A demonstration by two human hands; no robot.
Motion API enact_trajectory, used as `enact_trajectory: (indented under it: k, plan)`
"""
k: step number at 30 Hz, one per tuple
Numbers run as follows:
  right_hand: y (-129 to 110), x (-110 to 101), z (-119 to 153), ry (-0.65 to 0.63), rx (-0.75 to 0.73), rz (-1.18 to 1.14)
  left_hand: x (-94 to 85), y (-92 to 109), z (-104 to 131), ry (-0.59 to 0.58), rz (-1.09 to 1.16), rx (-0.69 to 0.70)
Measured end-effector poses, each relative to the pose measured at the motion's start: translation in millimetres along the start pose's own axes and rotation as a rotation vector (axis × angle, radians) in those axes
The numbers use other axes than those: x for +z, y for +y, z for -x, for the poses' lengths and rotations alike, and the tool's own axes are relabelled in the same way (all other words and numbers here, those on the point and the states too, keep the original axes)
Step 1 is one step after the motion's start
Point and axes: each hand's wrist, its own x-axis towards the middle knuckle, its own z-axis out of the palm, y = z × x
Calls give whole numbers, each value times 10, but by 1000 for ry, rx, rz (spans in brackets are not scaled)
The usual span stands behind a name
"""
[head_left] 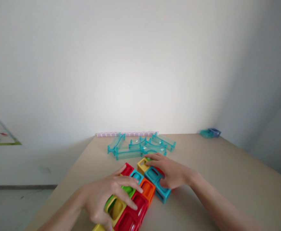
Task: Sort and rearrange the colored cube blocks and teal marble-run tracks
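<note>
My left hand (pixel 109 191) lies spread over a cluster of hollow plastic cube blocks, its fingers apart on their tops. In that cluster are red (pixel 140 203), orange (pixel 147 189), light blue (pixel 137 175), green (pixel 129 191) and yellow (pixel 117 210) blocks. Just to the right, my right hand (pixel 170 171) curls over a smaller group, thumb on the near side and fingers on the far side. Blue blocks (pixel 152 175) and a yellow block (pixel 141 166) show there; red and green ones are partly hidden under the hand. The two groups nearly meet at a corner.
Behind the blocks lie several clear teal track pieces (pixel 129 154), straight and curved. A purple patterned strip (pixel 128 134) runs along the wall at the table's back edge. In the far right corner sit a dark blue block (pixel 214 132) and a teal piece (pixel 206 134).
</note>
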Motion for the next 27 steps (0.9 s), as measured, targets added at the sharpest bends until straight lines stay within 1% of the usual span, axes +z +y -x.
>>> enact_trajectory:
  k: [4,7,9,12,14,16,18,20,23,25,27]
  plan:
    - [51,31,-28,16,-97,-138,-18,18,-86,-21,13,40]
    - [51,17,-21,71,-134,-142,-12,-46,-86,-24,-19,49]
    - [32,-19,7,110,-115,-94,7,-97,-82,14,-73,6]
    - [-18,-81,62,148,-18,32,47,-138,-114,60,-149,-82]
    - [-53,-98,86,164,70,101,73,-133,-163,43,-167,-109]
    - [-81,-87,88,180,125,129,92,-110,-222,20,-174,-116]
    - [-96,-59,74,182,115,127,107,-87,-279,16,-190,-119]
    - [-94,-29,53,173,69,108,123,-80,-320,28,-212,-117]
    - [-60,-1,33,172,20,87,150,-117,-333,61,-248,-98]
    - [-31,8,30,178,6,91,163,-174,-296,105,-274,-89]
    - [-14,12,33,181,8,99,158,-248,-217,181,-295,-105]
